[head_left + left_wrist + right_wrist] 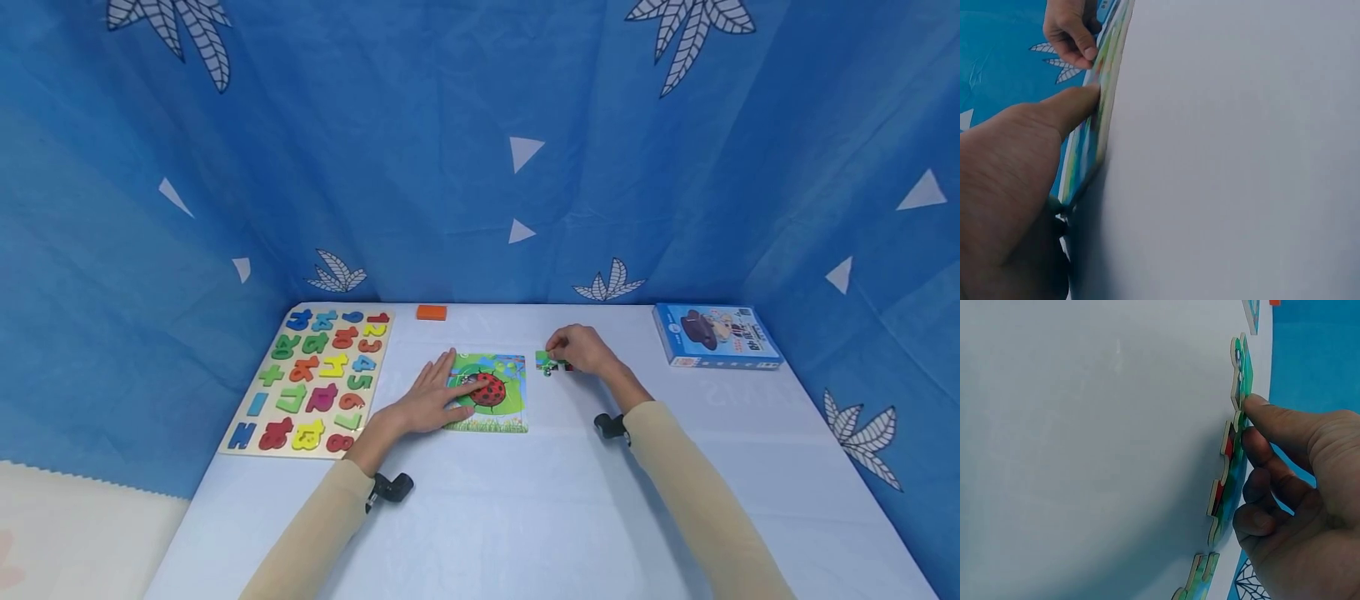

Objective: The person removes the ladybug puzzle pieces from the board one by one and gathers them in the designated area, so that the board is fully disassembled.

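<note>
Okay, got the left hand [423, 404] laid flat on the ladybug puzzle [501, 396] out on the white table [525, 517] with fingers spread. Got the right hand [588, 350] curled down at some puzzle pieces [542, 359] just right of it, can't tell if pinching or only touching. Also seeing a number board [259, 419] on the left, an orange block [431, 312] farther back and a blue box [720, 336] off right.
</note>
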The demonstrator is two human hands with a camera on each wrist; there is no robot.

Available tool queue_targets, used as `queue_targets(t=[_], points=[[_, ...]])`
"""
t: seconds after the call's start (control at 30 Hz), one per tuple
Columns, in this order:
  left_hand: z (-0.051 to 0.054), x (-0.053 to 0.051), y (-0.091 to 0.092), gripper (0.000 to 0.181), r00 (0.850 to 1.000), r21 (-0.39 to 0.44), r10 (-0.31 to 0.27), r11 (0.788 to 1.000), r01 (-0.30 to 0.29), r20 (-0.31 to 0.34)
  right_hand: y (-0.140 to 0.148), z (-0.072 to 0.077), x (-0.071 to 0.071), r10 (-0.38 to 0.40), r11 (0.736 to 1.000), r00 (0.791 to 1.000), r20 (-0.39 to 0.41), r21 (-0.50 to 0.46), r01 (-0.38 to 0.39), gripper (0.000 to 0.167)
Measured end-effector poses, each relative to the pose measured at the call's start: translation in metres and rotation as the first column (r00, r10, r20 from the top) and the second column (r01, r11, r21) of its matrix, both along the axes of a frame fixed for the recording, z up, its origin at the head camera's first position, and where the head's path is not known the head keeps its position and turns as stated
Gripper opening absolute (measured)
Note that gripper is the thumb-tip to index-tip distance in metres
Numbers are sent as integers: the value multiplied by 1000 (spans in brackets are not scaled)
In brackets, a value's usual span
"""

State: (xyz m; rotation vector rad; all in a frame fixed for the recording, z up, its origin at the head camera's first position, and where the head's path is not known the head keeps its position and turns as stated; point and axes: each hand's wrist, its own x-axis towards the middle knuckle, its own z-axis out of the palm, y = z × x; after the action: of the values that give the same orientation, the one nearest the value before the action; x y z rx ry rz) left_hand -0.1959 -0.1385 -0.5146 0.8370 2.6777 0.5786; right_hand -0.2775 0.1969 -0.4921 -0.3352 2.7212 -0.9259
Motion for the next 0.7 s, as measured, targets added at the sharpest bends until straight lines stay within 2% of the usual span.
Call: queue_targets(t=[0.13,0.27,0.37,0.43,0.53,0.7], points=[[5,1,5,54,999,39,-14,999,16,-43,1,0,0,1,1000,1000,0,9,-1,12],[8,-1,15,49,992,68,-63,995,71,-112,3,0,-1,-2,1000,1000,2,10,2,13],[9,1,22,51,983,72,-120,989,131,-139,4,0,0,1,1000,1000,-9,8,-1,13],[8,2,25,55,978,50,-158,985,166,-134,4,0,2,-2,1000,1000,-22,4,2,12],[8,5,27,59,976,28,-197,979,201,-92,2,2,6,8,1000,999,-41,-4,-8,12],[11,8,28,69,976,-14,-215,977,215,-17,-11,4,14,67,997,995,-71,-26,-69,12]])
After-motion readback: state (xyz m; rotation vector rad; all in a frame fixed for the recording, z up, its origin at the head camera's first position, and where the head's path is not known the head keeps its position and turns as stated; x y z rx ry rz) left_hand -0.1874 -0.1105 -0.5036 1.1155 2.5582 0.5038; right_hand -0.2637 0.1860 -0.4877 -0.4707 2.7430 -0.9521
